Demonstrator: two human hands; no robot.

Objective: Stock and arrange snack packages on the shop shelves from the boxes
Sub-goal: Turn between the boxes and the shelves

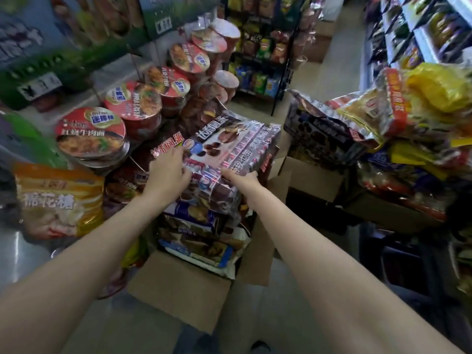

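A large shiny brown snack package (229, 141) with pictures of chocolate pies lies tilted on top of a stack of similar packs. My left hand (167, 168) grips its near left edge, fingers curled over the wrapper. Part of my right hand (244, 178) is hidden under the package's near right edge and holds it from below. The stack (201, 226) of brown and blue packs fills an open cardboard box (178, 290) on the floor right in front of me.
Red instant noodle bowls (92, 134) are piled along the left shelf. An orange marshmallow bag (58, 200) stands at the left. More boxes heaped with snack bags (383, 123) stand at the right. Shelves (421, 34) line the aisle beyond.
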